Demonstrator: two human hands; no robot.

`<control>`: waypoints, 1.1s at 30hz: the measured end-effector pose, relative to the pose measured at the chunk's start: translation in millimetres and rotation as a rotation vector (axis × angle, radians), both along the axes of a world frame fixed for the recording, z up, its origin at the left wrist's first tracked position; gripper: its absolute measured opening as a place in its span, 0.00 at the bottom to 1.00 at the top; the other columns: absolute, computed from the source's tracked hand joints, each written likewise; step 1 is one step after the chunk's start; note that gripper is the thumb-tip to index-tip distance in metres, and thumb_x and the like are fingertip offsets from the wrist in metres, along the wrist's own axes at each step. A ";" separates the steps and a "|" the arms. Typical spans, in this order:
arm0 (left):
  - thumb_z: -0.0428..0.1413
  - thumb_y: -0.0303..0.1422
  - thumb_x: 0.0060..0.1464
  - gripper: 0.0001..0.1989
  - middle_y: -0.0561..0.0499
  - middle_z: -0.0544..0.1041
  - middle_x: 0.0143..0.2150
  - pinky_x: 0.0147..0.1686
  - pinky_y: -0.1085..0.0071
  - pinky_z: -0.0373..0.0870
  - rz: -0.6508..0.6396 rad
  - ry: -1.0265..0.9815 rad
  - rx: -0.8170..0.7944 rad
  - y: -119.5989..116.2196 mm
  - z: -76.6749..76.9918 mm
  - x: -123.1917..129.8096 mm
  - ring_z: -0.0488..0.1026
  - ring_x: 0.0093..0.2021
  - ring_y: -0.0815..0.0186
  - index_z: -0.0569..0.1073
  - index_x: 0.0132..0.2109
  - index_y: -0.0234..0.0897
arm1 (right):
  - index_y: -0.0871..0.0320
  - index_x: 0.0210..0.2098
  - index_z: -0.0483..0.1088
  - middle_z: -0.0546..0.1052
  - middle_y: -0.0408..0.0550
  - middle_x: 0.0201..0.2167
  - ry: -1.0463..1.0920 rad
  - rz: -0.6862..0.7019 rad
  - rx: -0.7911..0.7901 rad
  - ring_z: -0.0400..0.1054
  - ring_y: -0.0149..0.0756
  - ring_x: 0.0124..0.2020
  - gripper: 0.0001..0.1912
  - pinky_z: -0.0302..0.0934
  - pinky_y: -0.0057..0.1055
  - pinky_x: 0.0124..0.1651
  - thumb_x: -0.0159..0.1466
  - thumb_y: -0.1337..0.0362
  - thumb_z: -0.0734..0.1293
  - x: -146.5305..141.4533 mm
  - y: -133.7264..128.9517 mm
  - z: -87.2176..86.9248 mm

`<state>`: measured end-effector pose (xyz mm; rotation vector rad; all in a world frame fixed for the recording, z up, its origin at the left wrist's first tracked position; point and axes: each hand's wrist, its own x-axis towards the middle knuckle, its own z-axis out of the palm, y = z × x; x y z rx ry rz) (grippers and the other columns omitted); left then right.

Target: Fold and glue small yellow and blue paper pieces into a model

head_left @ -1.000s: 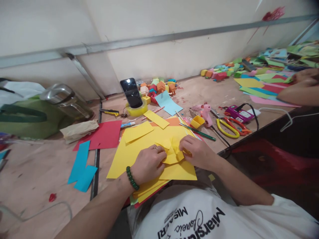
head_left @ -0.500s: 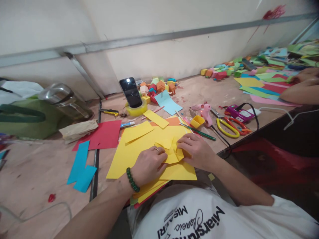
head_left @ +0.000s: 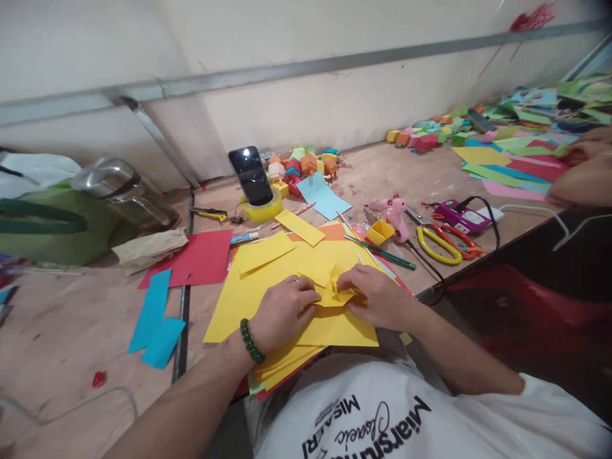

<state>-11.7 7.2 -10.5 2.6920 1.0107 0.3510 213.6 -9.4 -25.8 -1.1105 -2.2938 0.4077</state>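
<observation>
Folded yellow paper [head_left: 329, 296] is held by curled hands [head_left: 285, 310]

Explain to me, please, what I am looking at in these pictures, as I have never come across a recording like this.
There is no machine here, only a person's bare left hand and right hand. The view is from one camera worn on that person's head, looking forward and down. Both hands hold a folded yellow paper between them, over large yellow sheets. Around them on the table lie a red sheet, blue strips and a pink glue gun. A phone leans upright at a tape roll. At the far right is another person's arm.
</observation>
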 end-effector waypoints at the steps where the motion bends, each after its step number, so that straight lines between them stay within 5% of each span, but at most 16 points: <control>1: 0.53 0.27 0.56 0.09 0.48 0.78 0.41 0.38 0.66 0.71 0.005 0.005 -0.008 0.1 -0.1 0.0 0.74 0.41 0.61 0.78 0.37 0.39 | 0.57 0.36 0.67 0.74 0.48 0.32 0.013 -0.007 0.004 0.67 0.39 0.36 0.15 0.64 0.34 0.39 0.50 0.79 0.63 -0.3 -0.4 0.1; 7: 0.53 0.28 0.56 0.08 0.48 0.78 0.41 0.37 0.66 0.71 0.020 0.038 -0.016 -1.7 0.0 1.4 0.74 0.40 0.61 0.78 0.37 0.40 | 0.57 0.36 0.67 0.75 0.48 0.34 0.036 0.085 0.008 0.69 0.37 0.38 0.18 0.64 0.32 0.39 0.50 0.81 0.62 -3.9 -0.4 -0.4; 10: 0.52 0.31 0.58 0.09 0.48 0.78 0.40 0.37 0.67 0.70 0.024 0.023 -0.011 -2.1 0.7 2.3 0.74 0.40 0.62 0.78 0.36 0.40 | 0.58 0.36 0.69 0.76 0.48 0.33 0.020 0.090 -0.003 0.69 0.37 0.37 0.11 0.64 0.32 0.39 0.55 0.76 0.66 -3.9 0.6 -2.9; 15: 0.50 0.31 0.60 0.10 0.49 0.78 0.35 0.36 0.68 0.70 0.171 -0.028 -0.091 1.2 -0.6 5.0 0.74 0.36 0.63 0.77 0.37 0.39 | 0.57 0.35 0.69 0.76 0.46 0.29 0.078 -0.062 -0.097 0.70 0.33 0.30 0.02 0.63 0.28 0.33 0.62 0.68 0.65 -4.8 3.1 -10.8; 21: 0.52 0.29 0.58 0.13 0.49 0.77 0.36 0.38 0.67 0.71 0.316 -0.009 -0.088 3.5 -7.0 6.1 0.74 0.37 0.62 0.70 0.50 0.37 | 0.55 0.47 0.65 0.75 0.44 0.30 0.032 -0.280 -0.148 0.69 0.33 0.27 0.14 0.62 0.28 0.29 0.61 0.65 0.66 -11.2 6.9 -14.9; 33: 0.57 0.41 0.55 0.30 0.46 0.71 0.47 0.35 0.69 0.69 0.376 0.207 -0.062 4.5 2.0 7.6 0.73 0.44 0.58 0.58 0.61 0.39 | 0.55 0.59 0.58 0.73 0.55 0.49 -0.278 -0.325 -0.228 0.72 0.48 0.45 0.32 0.67 0.41 0.40 0.58 0.56 0.70 -16.7 11.2 -4.3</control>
